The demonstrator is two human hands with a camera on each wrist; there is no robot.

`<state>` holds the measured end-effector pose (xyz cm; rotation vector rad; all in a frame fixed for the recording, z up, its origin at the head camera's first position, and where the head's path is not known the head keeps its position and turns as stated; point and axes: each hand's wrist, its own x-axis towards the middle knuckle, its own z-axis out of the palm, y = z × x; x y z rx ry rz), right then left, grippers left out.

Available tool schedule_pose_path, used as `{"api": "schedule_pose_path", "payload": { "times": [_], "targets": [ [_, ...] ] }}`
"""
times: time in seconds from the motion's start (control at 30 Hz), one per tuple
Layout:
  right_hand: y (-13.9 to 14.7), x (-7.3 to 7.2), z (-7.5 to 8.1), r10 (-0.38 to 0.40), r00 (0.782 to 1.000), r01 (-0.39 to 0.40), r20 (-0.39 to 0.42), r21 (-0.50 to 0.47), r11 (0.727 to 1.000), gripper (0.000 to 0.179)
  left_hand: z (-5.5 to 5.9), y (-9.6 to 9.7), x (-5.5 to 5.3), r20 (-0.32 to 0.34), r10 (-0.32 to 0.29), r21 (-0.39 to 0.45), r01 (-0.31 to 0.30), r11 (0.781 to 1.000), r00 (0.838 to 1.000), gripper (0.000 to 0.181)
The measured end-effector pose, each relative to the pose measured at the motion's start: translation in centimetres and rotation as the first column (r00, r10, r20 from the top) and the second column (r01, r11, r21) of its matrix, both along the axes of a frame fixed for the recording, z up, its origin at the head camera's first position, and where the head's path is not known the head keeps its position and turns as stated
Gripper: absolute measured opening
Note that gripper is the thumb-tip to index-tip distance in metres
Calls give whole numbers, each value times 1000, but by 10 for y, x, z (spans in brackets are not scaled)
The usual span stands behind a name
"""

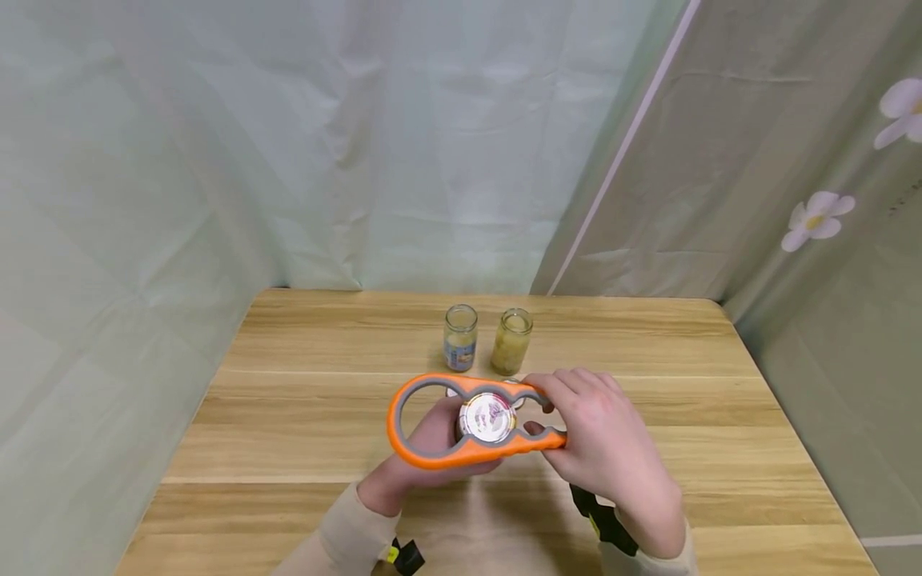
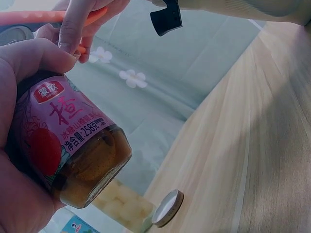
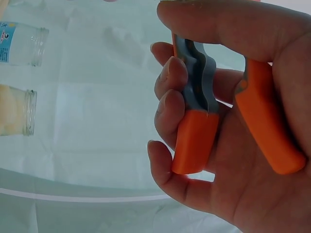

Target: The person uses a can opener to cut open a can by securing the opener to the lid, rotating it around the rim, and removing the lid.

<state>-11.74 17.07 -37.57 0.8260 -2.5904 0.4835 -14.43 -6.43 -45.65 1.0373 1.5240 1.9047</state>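
My left hand (image 1: 434, 432) grips a glass jar with a pink label (image 2: 73, 116), brown contents showing in its lower part. Over the jar's shiny lid (image 1: 487, 418) sits an orange and grey jar opener (image 1: 461, 459), its wavy inner edges on both sides of the lid. The fingers and thumb of my right hand (image 1: 605, 428) are curled round the opener's two handles (image 3: 197, 141), on the right side in the head view. The opener's closed ring end points left, above my left hand.
Behind my hands stand two lidless glass jars, one with a blue label (image 1: 460, 340) and one with pale yellowish contents (image 1: 511, 344). A loose metal lid (image 2: 168, 208) lies on the wooden table (image 1: 310, 400). Pale curtains (image 1: 446, 160) hang around the table.
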Motion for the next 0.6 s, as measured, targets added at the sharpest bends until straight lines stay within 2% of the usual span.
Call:
{"api": "schedule_pose_path", "payload": {
  "times": [0.03,0.07,0.1,0.17,0.4,0.6],
  "targets": [
    [0,0,0,-2,1000,2,1,-5,1000,39,-2,-1,0,-160,150,-80,-165,983,976,48],
    [1,0,1,-4,1000,4,1,-8,1000,40,-5,-2,0,-224,262,-86,-287,954,939,50],
    [1,0,1,-4,1000,4,1,-12,1000,41,-6,-2,-1,-234,280,-93,-308,947,931,51],
    [1,0,1,-6,1000,6,-1,-18,1000,44,-8,-2,-2,-253,298,-95,-330,939,921,54],
    [3,-1,1,-7,1000,6,-25,-33,999,46,-9,-3,-2,-191,297,-82,-317,945,936,55],
    [4,-2,1,-6,999,4,-39,-50,999,48,-9,-8,-3,-168,315,-108,-335,936,934,56]
  ]
}}
